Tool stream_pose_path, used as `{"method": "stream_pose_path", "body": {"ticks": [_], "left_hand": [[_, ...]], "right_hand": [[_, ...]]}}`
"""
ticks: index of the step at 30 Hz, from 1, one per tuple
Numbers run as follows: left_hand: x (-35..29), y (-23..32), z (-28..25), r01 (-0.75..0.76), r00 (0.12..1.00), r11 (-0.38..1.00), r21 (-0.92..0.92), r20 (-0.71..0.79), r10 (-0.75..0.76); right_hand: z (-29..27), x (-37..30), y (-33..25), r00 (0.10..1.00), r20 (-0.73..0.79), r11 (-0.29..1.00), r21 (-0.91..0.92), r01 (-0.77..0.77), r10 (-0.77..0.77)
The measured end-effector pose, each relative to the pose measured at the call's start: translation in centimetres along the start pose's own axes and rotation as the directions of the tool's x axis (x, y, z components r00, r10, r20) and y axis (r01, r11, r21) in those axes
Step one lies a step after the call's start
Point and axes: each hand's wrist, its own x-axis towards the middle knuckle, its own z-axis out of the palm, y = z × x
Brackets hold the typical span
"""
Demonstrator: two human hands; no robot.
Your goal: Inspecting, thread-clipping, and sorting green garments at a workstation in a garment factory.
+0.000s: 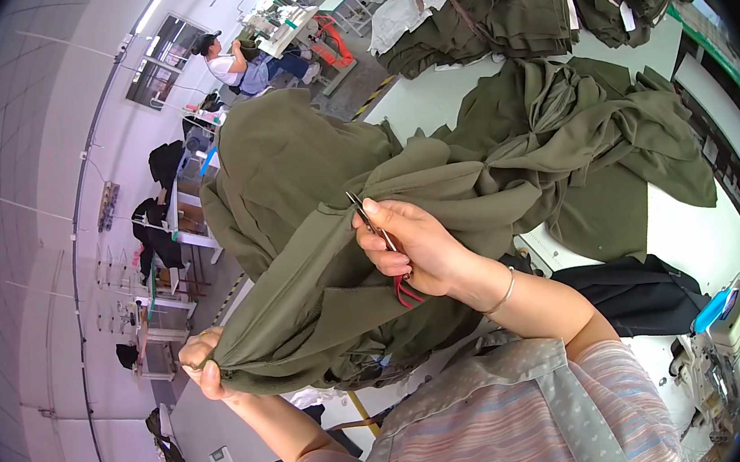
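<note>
A dark olive-green garment (303, 283) stretches in front of me, its cloth pulled taut in a long fold. At its lower left end my left hand (205, 361) is closed, pinching an edge between thumb and fingers. My right hand (412, 245) is closed round thread snips (372, 219) with dark blades and a red cord hanging below the palm. Their tips point up and left, against the cloth beside a seam. Whether the right fingers also grip the cloth, I cannot tell. More olive cloth (590, 136) lies bunched on the white table to the right.
Stacks of folded olive cloth (509, 9) stand on the table at the far right. Black fabric (634, 293) and a sewing machine (732, 328) are near my right arm. A seated person (235, 65) works at another machine far off. Several workstations (162, 316) line the left.
</note>
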Motion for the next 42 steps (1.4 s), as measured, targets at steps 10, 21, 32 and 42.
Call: {"method": "stream_pose_path", "body": {"ticks": [10,21,32,42], "left_hand": [[1.3,-0.4,0.2,0.21,0.786,0.976,0.056,-0.604,-0.134],[12.4,0.9,6.7,0.126,0.991,0.976,0.179,0.015,-0.131],[14.6,-7.7,19.0,0.046,0.852,0.923,0.382,0.467,-0.236],[6.7,-13.4,17.6,0.758,0.545,0.648,0.075,0.473,-0.692]], "right_hand": [[-1.6,-1.9,-1.3,0.961,-0.05,0.924,-0.293,0.246,-0.272],[2.4,-4.2,-12.1,0.769,0.249,-0.049,-0.961,0.273,-0.588],[9.6,5.3,-32.7,0.431,0.875,-0.972,-0.233,-0.03,-0.223],[-4.2,-5.1,-13.7,0.898,0.165,0.166,-0.954,0.251,-0.409]]}}
